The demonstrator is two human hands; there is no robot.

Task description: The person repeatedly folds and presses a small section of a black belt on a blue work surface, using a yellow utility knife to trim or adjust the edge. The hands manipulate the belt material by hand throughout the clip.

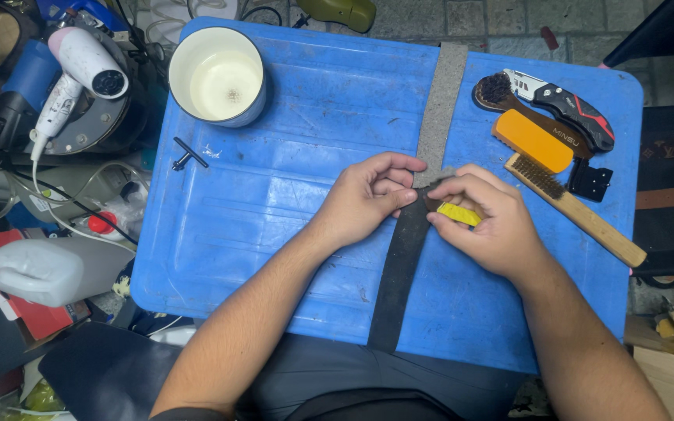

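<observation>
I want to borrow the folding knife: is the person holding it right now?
No, the folding knife lies on the blue table beside the brushes, apart from both hands; the right hand holds a small yellow piece.

On the blue surface (274, 218) lie one long strap (419, 203), one white cup (218, 76), one small black key tool (189, 154), three brushes — a dark round one (496, 90), an orange-backed one (532, 140) and a wooden wire one (579, 210) — one folding knife (563, 105) and one black clip (589, 181). Two hands, the left hand (368, 195) and the right hand (485, 222), work there; one yellow piece (459, 214) sits in the right. Beside the surface are one hair dryer (79, 70) and one white jug (37, 269).
</observation>
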